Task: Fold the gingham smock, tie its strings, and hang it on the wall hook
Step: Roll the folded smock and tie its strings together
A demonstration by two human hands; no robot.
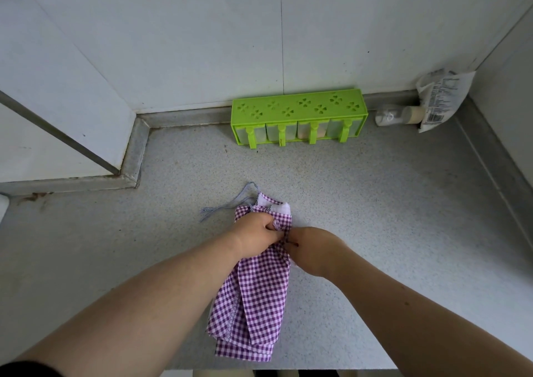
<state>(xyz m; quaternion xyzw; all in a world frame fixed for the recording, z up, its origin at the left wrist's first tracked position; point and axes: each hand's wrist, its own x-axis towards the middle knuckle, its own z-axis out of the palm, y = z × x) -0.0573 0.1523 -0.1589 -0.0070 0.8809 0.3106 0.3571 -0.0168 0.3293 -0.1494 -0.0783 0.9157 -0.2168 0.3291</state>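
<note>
The purple-and-white gingham smock point(256, 304) lies folded into a long narrow bundle on the speckled grey counter point(375, 203), running from the front edge toward the wall. My left hand point(256, 234) clutches the bundle near its upper end, fingers closed around the cloth. My right hand point(310, 251) pinches the fabric or a string right beside it, touching the left hand. A thin blue-white string point(227, 203) trails loose to the upper left of the bundle. No wall hook is in view.
A bright green spice rack point(298, 117) with several clear drawers stands against the back wall. A small bottle point(399, 115) and a printed plastic packet point(441, 97) lie in the back right corner. A wall corner juts out at the left point(86, 134).
</note>
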